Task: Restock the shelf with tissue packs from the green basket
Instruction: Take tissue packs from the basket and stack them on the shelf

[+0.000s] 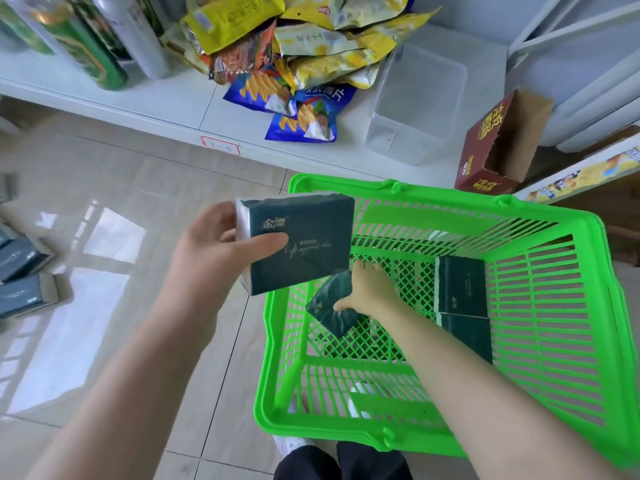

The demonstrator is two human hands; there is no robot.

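Green moulded plastic fills the near ground: the green plastic lattice basket (332,429) stands on the floor just ahead of dark trouser legs (343,460), its thick rounded rim framing slotted walls and a diamond-mesh bottom. Most of that bottom lies open. The right hand (372,289) reaches down inside over the near rim and grips a tilted dark green tissue pack (330,308), thumb on its glossy face and fingers curled over its far edge, one corner of the pack pointing down at the mesh. Against the right wall of the basket two more dark green rectangular packs (462,285) stand on edge, touching each other, with free mesh between them and the hand. Above the left rim, the left hand (214,247) holds a flat dark green film-wrapped tissue pack with gold lettering (304,244), thumb across its face, white tissue showing at the end; it hangs clear of the rim. To the left spreads glossy beige tiled floor (138,188), wide and reflective, with blue-grey packs (24,296) lying at the far left edge. Beyond the basket runs the low white shelf (166,98), its front edge carrying a small red-bordered label (220,145). On it sit tall green cans (86,46), a loose heap of crinkled yellow and blue snack bags (311,53), a clear rectangular plastic bin (415,98) and an open brown cardboard carton (491,143).
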